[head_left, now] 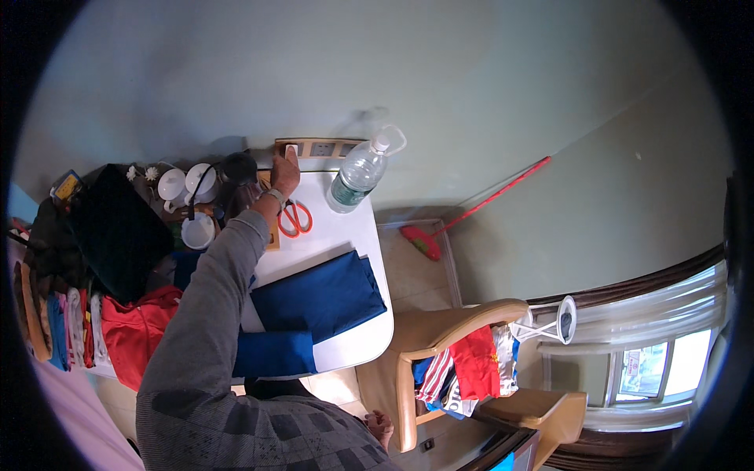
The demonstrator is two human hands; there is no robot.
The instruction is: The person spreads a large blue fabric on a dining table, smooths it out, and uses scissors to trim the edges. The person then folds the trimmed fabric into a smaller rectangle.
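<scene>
My left arm, in a grey sleeve, stretches across the white table to the wall. My left hand (285, 174), with a watch at its wrist, has its fingers at a small white block (291, 149) on the wooden socket strip (322, 148). Just below this hand lie orange-handled scissors (295, 220). A large clear water bottle (360, 174) with a green label stands to its right. Folded dark blue cloth (322, 297) covers the table's near part. Low beside my body, my right hand (381, 429) has curled fingers, with nothing visible in them.
White lidded cups (201, 184) and a black bag (122, 231) crowd the table's left side. Red clothing (141, 330) and folded clothes hang over its near edge. A tan chair (408, 341) holding a clothes pile stands at right. A red broom (424, 242) leans on the wall.
</scene>
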